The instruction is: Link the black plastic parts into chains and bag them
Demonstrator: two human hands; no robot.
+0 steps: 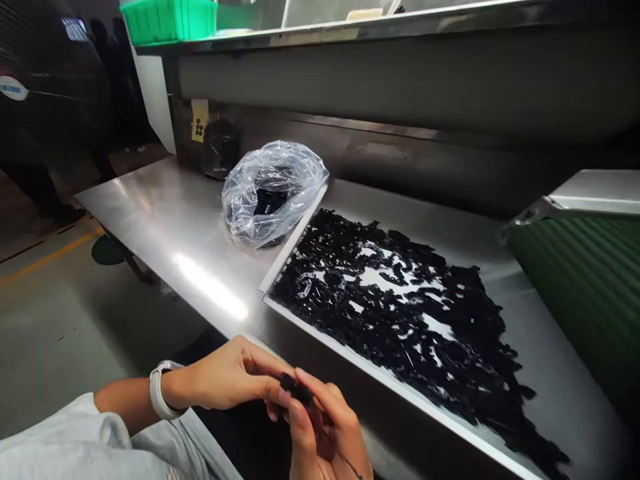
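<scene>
My left hand [230, 377], with a white watch on the wrist, and my right hand [327, 430] meet low in the view, in front of the steel table's edge. Both pinch a small black plastic part [296, 388] between their fingertips. Just beyond them a large heap of small black plastic parts [400, 313] is spread across a shallow steel tray [565, 393]. A clear plastic bag [273, 190] holding more black parts lies to the left of the tray, well out of reach of both hands.
The steel table [165, 213] runs left to its corner above the grey floor. A green ribbed conveyor belt [585, 280] sits at right. A green crate [170, 19] rests on the upper shelf. A dark cylinder [220, 148] stands by the back wall.
</scene>
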